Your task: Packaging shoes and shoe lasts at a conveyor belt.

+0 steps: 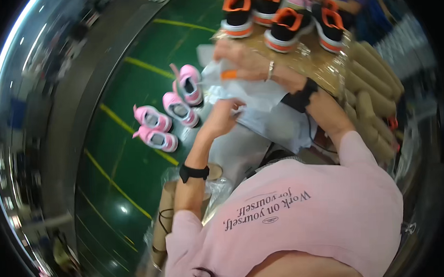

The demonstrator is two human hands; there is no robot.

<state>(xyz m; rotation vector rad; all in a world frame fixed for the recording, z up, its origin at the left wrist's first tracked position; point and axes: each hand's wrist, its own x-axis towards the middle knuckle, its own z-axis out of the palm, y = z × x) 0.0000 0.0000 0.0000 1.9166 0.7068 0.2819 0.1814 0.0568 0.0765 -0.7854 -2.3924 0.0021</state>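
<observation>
Four small pink shoes (173,113) sit on the green belt (133,142). Four black shoes with orange trim (281,17) stand on the brown table (323,65) (a fifth may be hidden at the back). Two hands, left (223,116) and right (243,61), hold one sheet of white paper (249,90).

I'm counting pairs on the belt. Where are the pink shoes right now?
In the head view, the four pink shoes sit on the green belt, left of the left hand and the white paper both hands hold.
</observation>
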